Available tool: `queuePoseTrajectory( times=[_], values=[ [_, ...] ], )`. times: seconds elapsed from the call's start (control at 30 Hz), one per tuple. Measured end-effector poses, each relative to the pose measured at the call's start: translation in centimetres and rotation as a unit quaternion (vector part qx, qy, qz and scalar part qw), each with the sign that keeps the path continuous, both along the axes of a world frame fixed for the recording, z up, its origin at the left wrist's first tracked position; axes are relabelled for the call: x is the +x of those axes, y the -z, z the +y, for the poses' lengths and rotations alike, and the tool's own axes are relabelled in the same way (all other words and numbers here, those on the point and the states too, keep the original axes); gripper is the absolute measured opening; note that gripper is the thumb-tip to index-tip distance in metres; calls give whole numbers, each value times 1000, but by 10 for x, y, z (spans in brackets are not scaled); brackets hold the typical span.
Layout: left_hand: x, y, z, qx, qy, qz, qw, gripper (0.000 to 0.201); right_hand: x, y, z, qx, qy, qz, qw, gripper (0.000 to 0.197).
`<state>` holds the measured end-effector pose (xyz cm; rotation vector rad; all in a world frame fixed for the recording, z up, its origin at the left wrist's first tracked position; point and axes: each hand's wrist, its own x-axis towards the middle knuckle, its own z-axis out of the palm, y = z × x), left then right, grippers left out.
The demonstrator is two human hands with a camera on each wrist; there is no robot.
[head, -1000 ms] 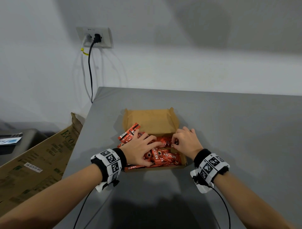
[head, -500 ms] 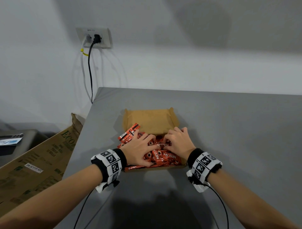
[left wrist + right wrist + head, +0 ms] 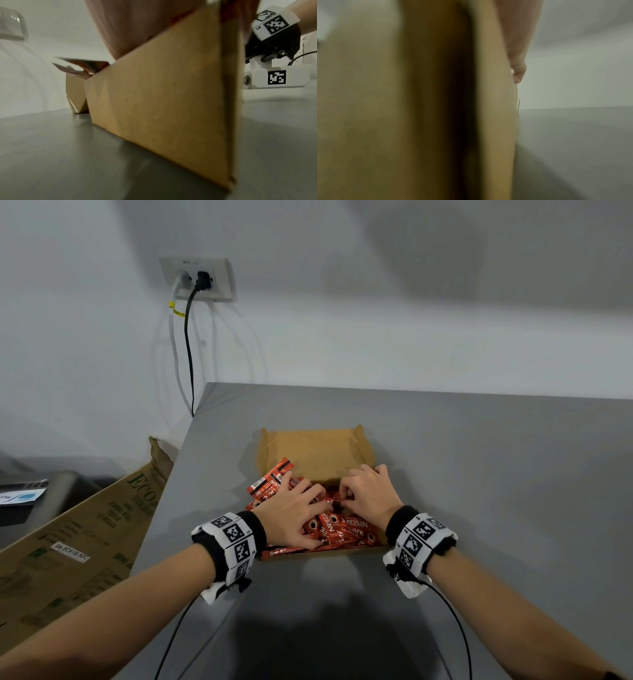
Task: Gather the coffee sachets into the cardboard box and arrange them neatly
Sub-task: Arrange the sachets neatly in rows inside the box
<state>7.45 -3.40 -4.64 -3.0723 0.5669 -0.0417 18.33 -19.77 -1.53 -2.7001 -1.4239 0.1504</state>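
Note:
An open cardboard box lies on the grey table. Its near half is packed with red coffee sachets. A few sachets stick out over the left wall. My left hand lies spread flat on the pile, fingers straight. My right hand is beside it, fingers curled down and pinching a sachet at the pile's middle. In the left wrist view the box's outer wall fills the frame under my palm. The right wrist view shows only the blurred box wall and one finger.
A large brown carton leans against the table's left edge. A wall socket holds two plugs, and their cables hang down behind the table's back left corner. Bare table surface lies to the right of the box.
My right hand has slid left from the box's right wall to the middle of the pile, close to my left hand. The left hand has stayed flat on the sachets.

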Motion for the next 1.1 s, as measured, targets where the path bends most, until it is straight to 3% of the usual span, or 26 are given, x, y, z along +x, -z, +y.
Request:
queuePoseTrajectory(
  times=[0.17, 0.33, 0.4, 0.5, 0.6, 0.77, 0.87, 0.97, 1.1],
  values=[
    [1, 1, 0, -3, -2, -2, 1000, 74, 0, -1, -2, 7, -9, 11, 1000, 9],
    [1, 4, 1, 1, -1, -19, 1000, 75, 7, -17, -16, 90, -19, 104, 990, 11],
    [1, 4, 1, 2, -1, -23, 1000, 75, 8, -24, -23, 30, -42, 145, 988, 17],
    [1, 5, 1, -4, 0, -26, 1000, 74, 5, -18, -30, -52, -60, 128, 989, 20],
    [1, 5, 1, -5, 3, -31, 999, 73, 4, -14, -35, -20, -33, 164, 986, 9],
    [2, 5, 1, -6, 4, -27, 1000, 73, -1, -7, -30, -36, -39, 157, 986, 33],
    [1, 5, 2, -1, 1, -18, 1000, 75, 1, -5, -29, -42, -14, 145, 988, 32],
    [2, 4, 1, -1, -3, -5, 1000, 76, 7, -12, -33, -10, -9, 165, 986, 25],
    [1, 3, 1, -4, -6, -5, 1000, 76, 13, -25, -36, 116, 55, 227, 965, 20]
  ],
)
